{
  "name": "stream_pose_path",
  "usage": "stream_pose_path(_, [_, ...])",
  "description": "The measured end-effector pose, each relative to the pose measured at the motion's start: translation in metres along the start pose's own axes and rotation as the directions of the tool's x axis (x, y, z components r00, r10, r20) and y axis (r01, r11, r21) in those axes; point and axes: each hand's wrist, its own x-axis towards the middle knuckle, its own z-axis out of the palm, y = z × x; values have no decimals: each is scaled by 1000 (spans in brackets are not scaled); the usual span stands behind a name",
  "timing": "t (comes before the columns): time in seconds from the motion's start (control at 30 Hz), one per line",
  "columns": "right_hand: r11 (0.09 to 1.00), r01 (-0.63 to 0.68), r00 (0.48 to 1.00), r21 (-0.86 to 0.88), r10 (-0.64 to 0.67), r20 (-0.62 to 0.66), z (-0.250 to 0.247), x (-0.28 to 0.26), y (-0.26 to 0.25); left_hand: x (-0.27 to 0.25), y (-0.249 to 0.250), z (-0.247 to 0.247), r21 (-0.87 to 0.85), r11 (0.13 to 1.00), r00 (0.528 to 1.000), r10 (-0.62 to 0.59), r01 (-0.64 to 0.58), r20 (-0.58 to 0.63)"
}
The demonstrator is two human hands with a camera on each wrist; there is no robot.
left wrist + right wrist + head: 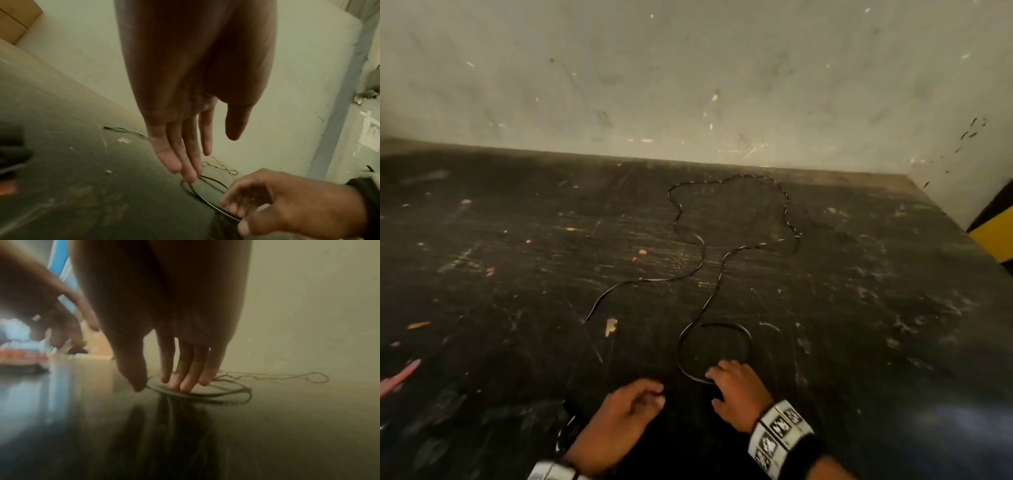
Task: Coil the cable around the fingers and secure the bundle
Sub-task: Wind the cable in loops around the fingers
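You work on a dark, scratched tabletop [859, 308] flecked with paint chips and pale scuffs; a stained pale wall [688, 75] closes its far edge, and a yellow-and-black panel [993, 233] shows past the right corner. From the right wrist view, a blurred orange-and-white object [22, 360] sits on the surface far to the left, too smeared to identify. Nothing lies over the thin black cable [703, 253], which rests slack and uncoiled on the table. Its long axis runs from your hands away toward the wall: a ragged far loop near the wall, two wavy strands coming back toward you, and a small round near loop just ahead of your right hand [739, 394]. One strand swings left and ends in a free tip left of centre, well clear of both hands. Your right hand is down at the near loop, fingers extended and spread; the fingertips [185, 386] press on the surface at the loop's near arc, and from the left wrist view the thumb and fingers appear to be closing on that strand, though a firm pinch cannot be confirmed. Your left hand [619, 418] hovers just left of it, fingers straight and relaxed, holding nothing, tips near the loop's left edge.
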Motion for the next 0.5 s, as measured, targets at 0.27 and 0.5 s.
stream_pose_path(0.27, [835,-62,996,546,90,-24,-25,12,-16,24,20,11,-65,994,990,85,-92,-111])
stream_pose_path(0.5, [66,106,978,992,175,-116,-130,-9,-34,14,78,18,-202,931,930,337,-306,148])
